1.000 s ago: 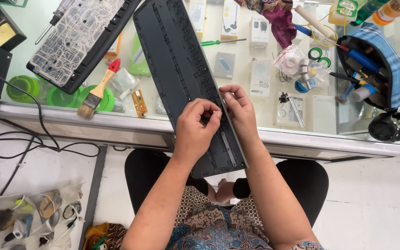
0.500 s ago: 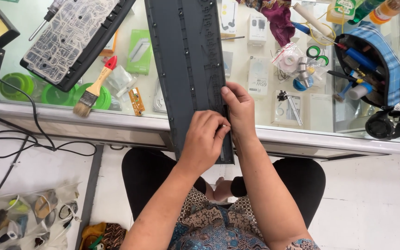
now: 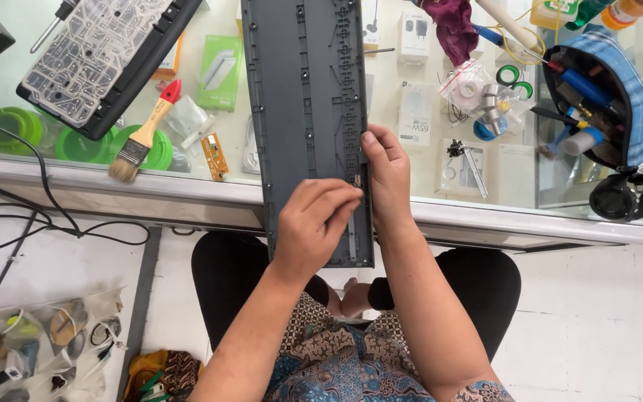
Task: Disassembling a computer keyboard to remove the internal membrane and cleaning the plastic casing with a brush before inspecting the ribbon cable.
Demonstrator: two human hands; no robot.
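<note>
A long dark grey plastic keyboard frame lies lengthwise across the edge of the glass counter, its near end hanging over the person's lap. The left hand rests on the near part of the frame, with fingers pressed together and pinching a very small piece at the right rail. The right hand grips the right edge, fingers curled around it. A red-handled paintbrush lies well apart to the left.

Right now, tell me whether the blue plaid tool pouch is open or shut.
Open. The blue plaid pouch gapes toward the camera, so its dark lining and the blue-handled tools inside show, on the glass counter.
</note>
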